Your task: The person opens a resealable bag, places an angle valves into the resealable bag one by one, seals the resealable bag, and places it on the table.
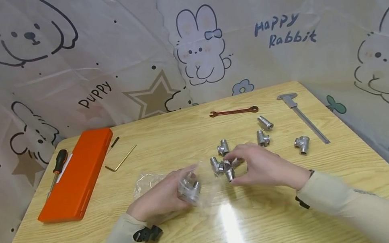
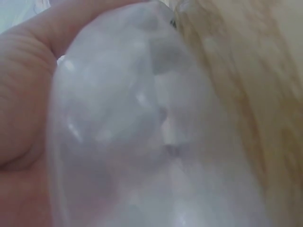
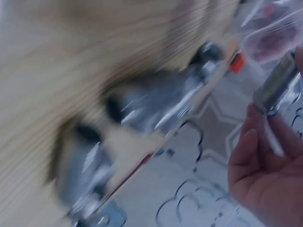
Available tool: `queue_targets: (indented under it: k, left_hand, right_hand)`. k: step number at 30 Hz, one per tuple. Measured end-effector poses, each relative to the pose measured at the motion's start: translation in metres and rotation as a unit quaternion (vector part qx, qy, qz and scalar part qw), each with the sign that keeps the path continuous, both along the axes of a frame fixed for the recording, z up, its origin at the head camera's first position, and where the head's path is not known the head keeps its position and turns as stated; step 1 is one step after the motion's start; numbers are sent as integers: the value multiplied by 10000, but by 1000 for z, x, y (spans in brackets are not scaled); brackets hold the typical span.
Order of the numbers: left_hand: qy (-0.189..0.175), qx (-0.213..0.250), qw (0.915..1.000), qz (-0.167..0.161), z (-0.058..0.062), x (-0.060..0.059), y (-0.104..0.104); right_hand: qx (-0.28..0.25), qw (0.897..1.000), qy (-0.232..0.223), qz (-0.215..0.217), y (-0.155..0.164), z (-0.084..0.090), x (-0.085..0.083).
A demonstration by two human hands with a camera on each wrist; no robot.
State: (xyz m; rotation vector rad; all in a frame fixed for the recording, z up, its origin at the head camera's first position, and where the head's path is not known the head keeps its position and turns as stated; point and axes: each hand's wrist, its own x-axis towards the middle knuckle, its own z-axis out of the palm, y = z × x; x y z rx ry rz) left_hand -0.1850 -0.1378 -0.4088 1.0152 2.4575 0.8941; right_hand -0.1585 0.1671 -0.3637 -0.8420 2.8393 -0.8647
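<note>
My left hand [image 1: 161, 196] grips a clear plastic bag [image 1: 206, 185] with metal fittings showing through it. In the left wrist view the bag [image 2: 118, 113] fills most of the picture, blurred, and hides the fingertips. My right hand [image 1: 263, 167] pinches a shiny metal tee fitting [image 1: 229, 172] between thumb and fingers, just right of the bag. The right wrist view also shows this held fitting [image 3: 277, 85]. Close to the right fingers lie more tee fittings, one standing farther back [image 1: 223, 147] and one at the left [image 1: 215, 165]; another is partly hidden behind the hand.
Farther right lie loose fittings [image 1: 263, 138], one near the caliper [image 1: 305, 118]. A red-brown wrench [image 1: 233, 112] lies at the back. On the left are an orange case [image 1: 77, 176], a screwdriver [image 1: 58, 168] and a brass hex key [image 1: 121, 161]. Another crumpled clear bag [image 1: 145, 183] lies behind my left hand.
</note>
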Motion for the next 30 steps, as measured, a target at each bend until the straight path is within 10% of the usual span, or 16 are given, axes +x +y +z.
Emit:
queue_targets:
  k: [17,30]
  left_hand:
    - [-39,819,9952,-536,-2,-5,4]
    - [-114,778,9961,-409,-3,-5,3]
  right_hand:
    - [31,9939,-1061,-299,-77,-2,-10]
    - [291,9967,-762,-49,-103,-11,-10]
